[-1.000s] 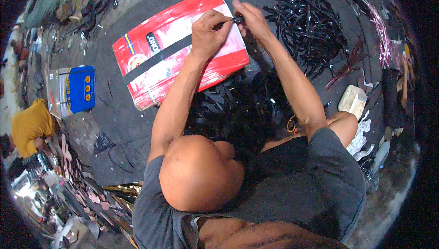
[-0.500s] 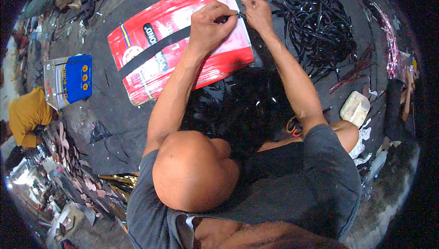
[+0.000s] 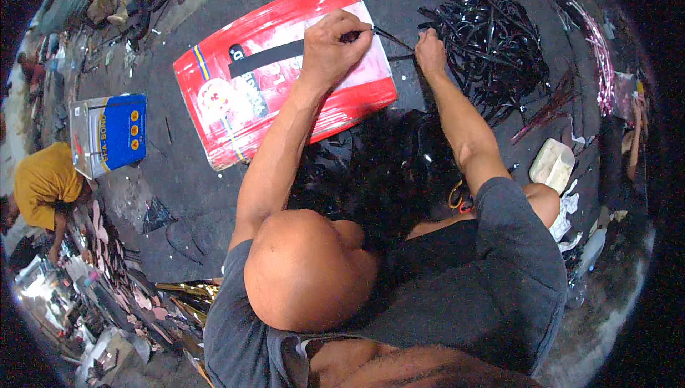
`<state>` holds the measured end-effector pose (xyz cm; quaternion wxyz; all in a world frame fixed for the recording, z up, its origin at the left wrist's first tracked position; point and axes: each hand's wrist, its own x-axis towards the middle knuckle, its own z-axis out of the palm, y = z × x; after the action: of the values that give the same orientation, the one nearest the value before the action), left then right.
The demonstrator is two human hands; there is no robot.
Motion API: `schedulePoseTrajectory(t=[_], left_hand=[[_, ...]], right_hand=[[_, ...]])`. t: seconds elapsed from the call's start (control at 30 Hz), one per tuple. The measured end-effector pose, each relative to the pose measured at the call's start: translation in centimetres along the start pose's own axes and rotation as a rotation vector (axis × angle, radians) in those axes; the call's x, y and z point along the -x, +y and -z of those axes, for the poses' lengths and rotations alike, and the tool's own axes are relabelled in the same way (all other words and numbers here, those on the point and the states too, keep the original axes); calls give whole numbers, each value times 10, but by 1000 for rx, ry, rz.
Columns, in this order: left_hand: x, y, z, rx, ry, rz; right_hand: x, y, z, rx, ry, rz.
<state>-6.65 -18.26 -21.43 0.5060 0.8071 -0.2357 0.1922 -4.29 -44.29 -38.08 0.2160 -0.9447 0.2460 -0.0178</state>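
Observation:
A flat black strip [image 3: 267, 58] lies across a red-and-white panel [image 3: 342, 105] with a slightly curved shape. My left hand [image 3: 335, 46] pinches this strip between thumb and fingers near the panel's right end. Left of that hand the strip is wide and flat; to the right it runs out narrow and taut past the panel's edge. My right hand [image 3: 431, 54] is closed on its narrow far end, beside a heap of glossy black strips [image 3: 492, 53]. Both fingertips partly hide the strip.
A blue-and-white tin [image 3: 121, 133] stands at the left, near a person in a mustard shirt [image 3: 46, 182]. Scissors [image 3: 457, 195] with yellow and orange handles lie by my right knee, near a whitish plastic container [image 3: 551, 164]. Pink strips [image 3: 606, 67] hang at the far right.
My right hand has moved right and toward me, away from the left hand, drawing the narrow strip out. The strip's wide left end has slid right across the panel. My left hand stays over the panel.

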Motion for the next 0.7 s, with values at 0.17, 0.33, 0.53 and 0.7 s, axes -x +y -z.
schedulePoseTrajectory(t=[0.17,0.33,0.53,0.7], left_hand=[[-5,-1,-5,8,-8,28],[2,-3,2,-5,36,-3],[1,-2,2,-9,11,-14],[1,2,-2,11,-30,28]], right_hand=[[-19,-30,51,-375,-66,241],[43,-161,98,-423,3,638],[12,-90,37,-596,-86,517],[-3,12,-23,-255,76,515]])
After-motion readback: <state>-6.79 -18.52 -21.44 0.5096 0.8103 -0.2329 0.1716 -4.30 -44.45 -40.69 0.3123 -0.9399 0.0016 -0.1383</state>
